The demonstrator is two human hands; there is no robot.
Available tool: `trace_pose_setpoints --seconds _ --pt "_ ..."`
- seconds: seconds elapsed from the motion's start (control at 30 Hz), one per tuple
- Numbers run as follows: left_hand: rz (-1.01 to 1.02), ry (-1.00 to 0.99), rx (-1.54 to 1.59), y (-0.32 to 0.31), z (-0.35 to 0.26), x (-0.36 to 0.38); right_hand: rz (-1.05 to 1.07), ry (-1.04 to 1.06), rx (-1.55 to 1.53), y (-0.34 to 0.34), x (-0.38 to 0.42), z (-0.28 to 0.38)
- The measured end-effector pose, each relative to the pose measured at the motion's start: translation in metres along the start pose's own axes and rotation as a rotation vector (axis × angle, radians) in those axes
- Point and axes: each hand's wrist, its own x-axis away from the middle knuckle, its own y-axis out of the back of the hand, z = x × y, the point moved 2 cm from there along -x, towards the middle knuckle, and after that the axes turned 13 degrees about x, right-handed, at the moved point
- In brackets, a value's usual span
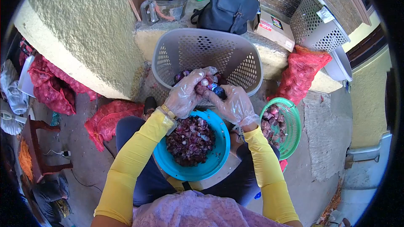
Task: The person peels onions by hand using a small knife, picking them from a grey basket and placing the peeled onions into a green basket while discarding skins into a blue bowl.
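Both hands wear clear plastic gloves and meet above the near rim of a grey perforated basket (160,59). My left hand (185,94) is closed around a purple-red onion (201,88). Close against the onion, my right hand (236,104) is closed on a small dark-blue object (219,92), mostly hidden by the fingers, and I cannot tell what kind it is. More red onions (180,75) lie inside the basket behind my left hand. Below the hands, between the knees, a blue basin (223,143) holds a heap of purple onion skins (191,141).
On the right stands a green basket (295,132) with onions in it. Red mesh sacks (301,73) of onions rest at right and left. A black backpack (229,6), a cardboard box (274,30) and a clear pitcher (168,2) sit on the ledge behind.
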Motion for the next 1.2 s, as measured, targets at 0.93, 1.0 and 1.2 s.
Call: trace_pose_setpoints --seconds 0.93,1.0,1.2 --pt "0.030 0.007 0.012 0.008 0.007 -0.006 -0.034 0.044 0.051 -0.004 -0.001 -0.010" --pt "0.053 0.003 0.017 0.009 0.008 -0.005 0.025 0.023 0.014 -0.003 -0.001 -0.009" --pt "-0.009 0.075 0.086 0.021 0.013 -0.008 0.035 0.091 0.020 -0.003 0.000 -0.008"
